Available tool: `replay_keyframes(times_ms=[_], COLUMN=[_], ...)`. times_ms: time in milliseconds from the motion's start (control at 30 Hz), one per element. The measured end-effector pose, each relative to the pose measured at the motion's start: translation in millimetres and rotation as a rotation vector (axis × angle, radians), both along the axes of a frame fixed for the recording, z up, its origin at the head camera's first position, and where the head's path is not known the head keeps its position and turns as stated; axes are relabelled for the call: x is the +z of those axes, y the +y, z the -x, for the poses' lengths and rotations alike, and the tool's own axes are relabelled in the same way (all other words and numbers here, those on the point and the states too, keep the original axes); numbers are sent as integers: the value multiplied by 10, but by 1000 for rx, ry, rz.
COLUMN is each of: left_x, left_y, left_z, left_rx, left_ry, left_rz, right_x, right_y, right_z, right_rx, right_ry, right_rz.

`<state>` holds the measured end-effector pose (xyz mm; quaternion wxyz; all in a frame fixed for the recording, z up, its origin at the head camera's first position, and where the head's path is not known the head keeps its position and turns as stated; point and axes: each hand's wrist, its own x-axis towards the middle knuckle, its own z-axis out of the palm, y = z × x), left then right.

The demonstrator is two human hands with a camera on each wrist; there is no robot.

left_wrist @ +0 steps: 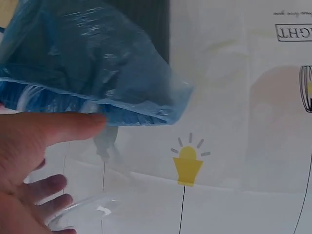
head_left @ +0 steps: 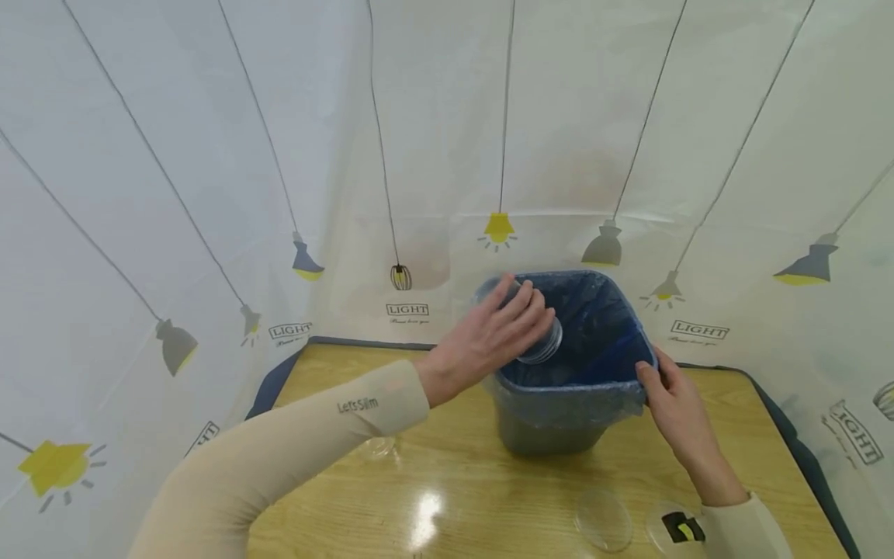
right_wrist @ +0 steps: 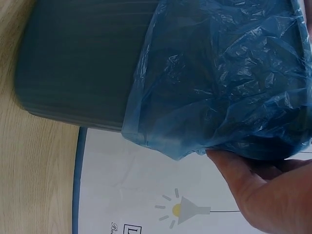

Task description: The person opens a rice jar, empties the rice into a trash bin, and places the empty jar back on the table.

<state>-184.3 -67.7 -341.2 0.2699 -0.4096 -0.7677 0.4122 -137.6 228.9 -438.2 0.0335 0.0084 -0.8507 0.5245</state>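
A grey trash bin (head_left: 548,435) stands on the table, lined with a blue plastic bag (head_left: 580,397) folded over its rim. At the bin's left side, my left hand (head_left: 485,334) grips a clear plastic jar (head_left: 543,348), tilted with one end over the bin's opening. Only a clear edge of that jar (left_wrist: 85,209) shows beside the fingers in the left wrist view. My right hand (head_left: 680,415) pinches the bag-covered rim at the right corner. From the right wrist, its thumb (right_wrist: 229,170) lies at the bag's edge, with the other fingers partly hidden.
Two clear round lids (head_left: 604,520) lie near the table's front right, one beside a black and yellow shape (head_left: 683,527). A small clear plastic piece (head_left: 380,446) sits left of the bin. White sheeting (head_left: 447,155) printed with lamps surrounds the wooden table (head_left: 335,505).
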Motion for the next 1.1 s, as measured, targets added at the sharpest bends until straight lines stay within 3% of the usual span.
replay_keyframes(times_ms=[300,467,667,800,967,1100], left_x=[-10,-40,-107,-139,-164,-169], left_y=[-16,-67,-217,-296,-378,-435], left_z=[17,30,55,53,28,-2], left_rx=[9,-49,-141,-164,-127,-101], left_ry=[-2,-8,-18,-71,-170,-183], left_rz=[0,-53,-175,-283,-442,-568], right_x=[19,8,-1,3,6,10], right_y=[-16,-16,-7,-8,-15,-18], right_z=[15,12,14,9,14,18], right_rx=[12,5,5,2,-8,-3], right_ry=[-17,-30,-33,-41,-35,-23], right_rz=[42,38,37,41,30,36])
